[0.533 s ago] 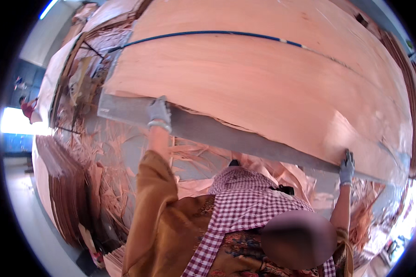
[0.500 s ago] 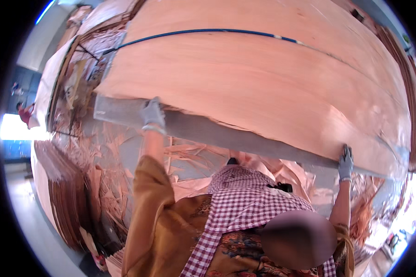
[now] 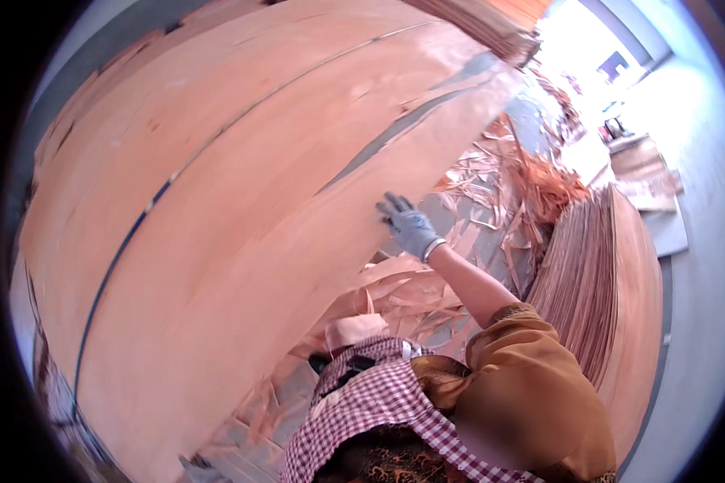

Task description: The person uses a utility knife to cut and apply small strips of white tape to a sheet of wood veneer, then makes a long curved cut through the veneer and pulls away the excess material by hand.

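A broad, pinkish-tan wood veneer sheet (image 3: 217,225) spreads before me over a work surface. My right hand (image 3: 412,231), in a grey glove, reaches to its near edge with fingers spread, the fingertips on or just at the edge. A long split toward the far right of the sheet bares grey beneath. My left hand (image 3: 203,471), also gloved, shows only in part at the lower rim, beside the sheet's near left edge; its grip is hidden. A thin cord (image 3: 157,196), part blue and part pale, crosses above or on the sheet.
A thick stack of veneer (image 3: 592,282) stands to my right. Torn veneer strips (image 3: 499,189) litter the floor below the near edge and farther right. Another veneer stack (image 3: 491,28) lies at the far right end. Flat boards (image 3: 644,173) rest beyond the right stack.
My view has swung to the right. The grey strip along the near edge no longer shows, and the sheet's split has come into view. My right hand's fingers are now spread apart.
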